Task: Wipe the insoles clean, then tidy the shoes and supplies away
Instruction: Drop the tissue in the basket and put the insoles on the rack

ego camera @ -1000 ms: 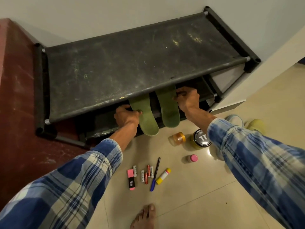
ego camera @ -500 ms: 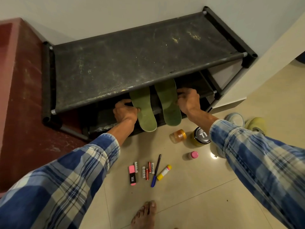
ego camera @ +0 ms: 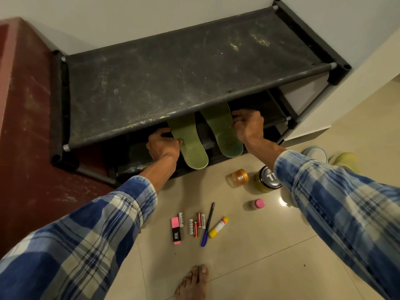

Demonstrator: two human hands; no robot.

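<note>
Not much has changed in the last second. The left hand (ego camera: 163, 146), in the middle of the frame, still pinches the side of the left insole (ego camera: 191, 148) with its fingers curled. This green insole lies on the lower shelf of the shoe rack (ego camera: 173, 83), and its round end sticks out over the floor (ego camera: 281, 245). Just to its right lies the right insole (ego camera: 223, 131), partly hidden under the dusty top shelf. The right hand (ego camera: 249, 126) still grips its far edge, fingers curled tight.

Both insoles sit almost where they were a second ago – maybe pushed in a tiny bit, but the head moved too, so I cannot be sure. I think the person is setting the insoles straight on the shelf, so this putting-away step is nearly done.

There is more to tidy, though. At the right of the frame two shoes (ego camera: 315, 153) wait on the floor, partly hidden by the sleeve. In the lower middle lie a pink marker (ego camera: 176, 230), some batteries (ego camera: 195, 224), a pen (ego camera: 207, 224) and a glue stick (ego camera: 218, 227) – and further right stand three little jars (ego camera: 239, 177)
</note>
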